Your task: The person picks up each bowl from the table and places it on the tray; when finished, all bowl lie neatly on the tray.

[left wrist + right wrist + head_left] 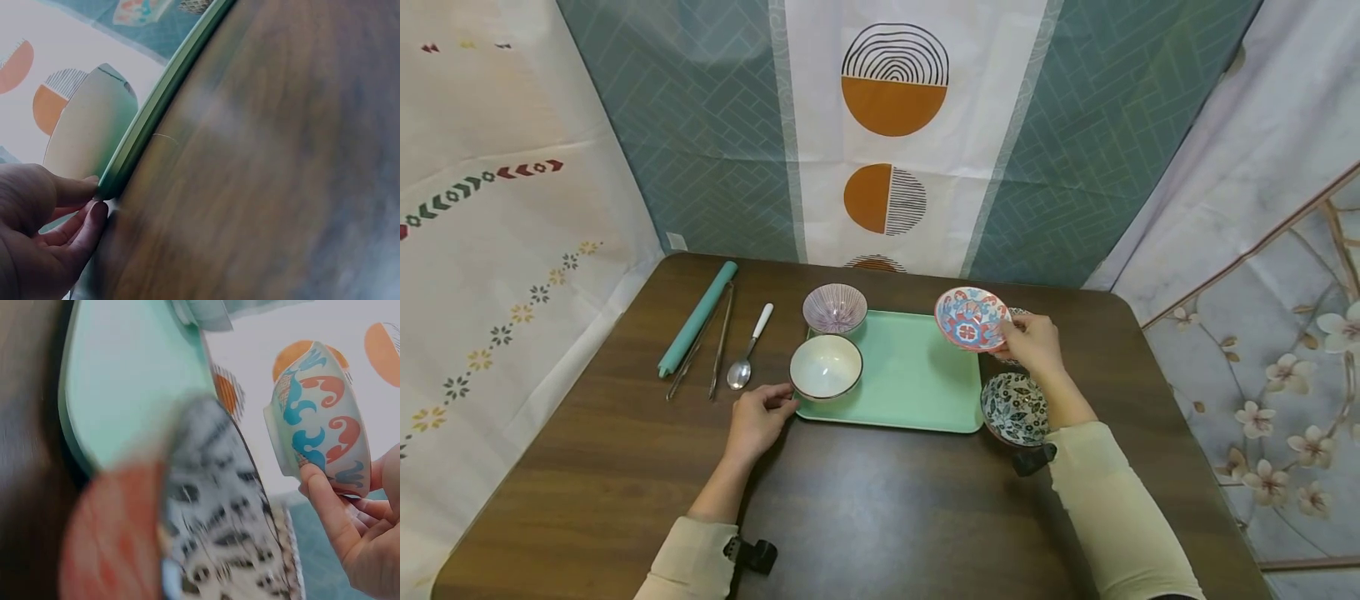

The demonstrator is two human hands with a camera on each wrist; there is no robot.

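My right hand (1033, 342) pinches the rim of a red-and-blue patterned bowl (970, 319), held tilted above the right end of the mint-green tray (917, 375). The right wrist view shows the outside of this bowl (322, 422), with thumb and fingers at its edge. At the tray's front left corner, my left hand (762, 419) pinches the tray edge (147, 115) between thumb and fingers. A white bowl with a dark rim (825, 367) stands on the tray beside that hand. Behind it is a purple-striped bowl (835, 308).
Right of the tray stands a black-and-white floral bowl (1015, 408), below my right forearm. Another patterned bowl (1018, 312) is mostly hidden behind my right hand. On the left lie a spoon (740, 372), metal tongs (722, 342) and a teal rolled item (698, 319).
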